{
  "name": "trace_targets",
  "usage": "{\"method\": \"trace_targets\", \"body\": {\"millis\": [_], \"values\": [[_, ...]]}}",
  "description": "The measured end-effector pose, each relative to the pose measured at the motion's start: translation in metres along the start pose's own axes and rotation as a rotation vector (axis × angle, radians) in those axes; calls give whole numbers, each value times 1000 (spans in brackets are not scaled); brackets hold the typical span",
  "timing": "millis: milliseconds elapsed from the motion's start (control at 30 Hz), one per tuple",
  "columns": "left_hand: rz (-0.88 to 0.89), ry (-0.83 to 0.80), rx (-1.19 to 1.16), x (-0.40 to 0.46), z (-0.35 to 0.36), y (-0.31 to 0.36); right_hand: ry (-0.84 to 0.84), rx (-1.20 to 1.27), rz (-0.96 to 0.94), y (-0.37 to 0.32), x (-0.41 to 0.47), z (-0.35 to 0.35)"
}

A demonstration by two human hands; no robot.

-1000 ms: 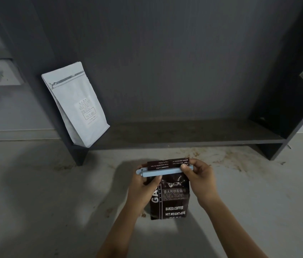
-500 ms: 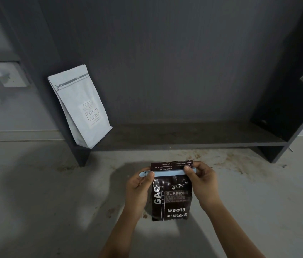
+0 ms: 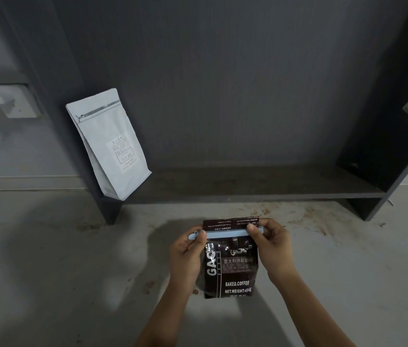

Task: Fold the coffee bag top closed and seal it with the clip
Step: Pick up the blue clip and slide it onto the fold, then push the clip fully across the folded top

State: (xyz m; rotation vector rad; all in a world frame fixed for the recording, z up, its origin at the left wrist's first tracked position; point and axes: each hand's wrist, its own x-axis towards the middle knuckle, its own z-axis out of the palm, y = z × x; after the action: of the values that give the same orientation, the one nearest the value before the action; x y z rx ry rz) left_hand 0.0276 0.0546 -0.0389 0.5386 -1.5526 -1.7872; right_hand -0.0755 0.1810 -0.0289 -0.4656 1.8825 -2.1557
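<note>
A dark brown coffee bag (image 3: 233,269) with white print stands upright on the grey floor in front of me. Its top is folded over, and a pale blue clip (image 3: 225,233) lies straight across the fold. My left hand (image 3: 186,256) pinches the clip's left end between thumb and fingers. My right hand (image 3: 273,249) pinches its right end, thumb on the front. A strip of the folded top sticks up above the clip.
A white coffee bag (image 3: 109,144) leans at the left end of a low dark shelf (image 3: 248,186). The shelf's side panels (image 3: 383,156) rise left and right. A wall socket (image 3: 13,102) with a cable sits far left. Brown stains mark the floor (image 3: 305,214).
The clip, tilted a second ago, now lies level across the fold. Both hands stay at its ends. The bag sits slightly lower and further right in view.
</note>
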Motion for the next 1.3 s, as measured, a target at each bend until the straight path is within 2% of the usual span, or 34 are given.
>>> {"method": "trace_targets", "body": {"millis": [167,233,367,433,567,633,700,800,900,1033,1167,1300], "values": [[50,8,38,1,1,-1,-15,-6,0,2,1,-1],[33,-15,84,0,-2,1,-73,-6,6,0,3,-5],[-123,-236,286,4,-14,0,-242,-94,45,4,3,-16],[-90,-279,454,4,-17,0,-259,-187,11,7,-1,-19],[112,-108,637,5,-11,4,-219,-117,-34,9,-3,-19],[117,-64,645,4,-12,0,-218,-102,-8,17,-7,-17],[1,-126,585,5,-17,-1,-259,-142,29,28,-8,-15],[-249,-368,525,11,-38,-9,-457,-314,128,37,-8,-17],[-333,-474,523,12,-47,-11,-508,-445,250,44,-12,-12],[-242,-396,546,14,-46,-10,-459,-500,218,45,-14,-8],[-107,-309,533,20,-44,7,-431,-495,65,23,0,-2],[26,-151,486,50,-46,40,-444,-450,-82,-10,34,25]]}}
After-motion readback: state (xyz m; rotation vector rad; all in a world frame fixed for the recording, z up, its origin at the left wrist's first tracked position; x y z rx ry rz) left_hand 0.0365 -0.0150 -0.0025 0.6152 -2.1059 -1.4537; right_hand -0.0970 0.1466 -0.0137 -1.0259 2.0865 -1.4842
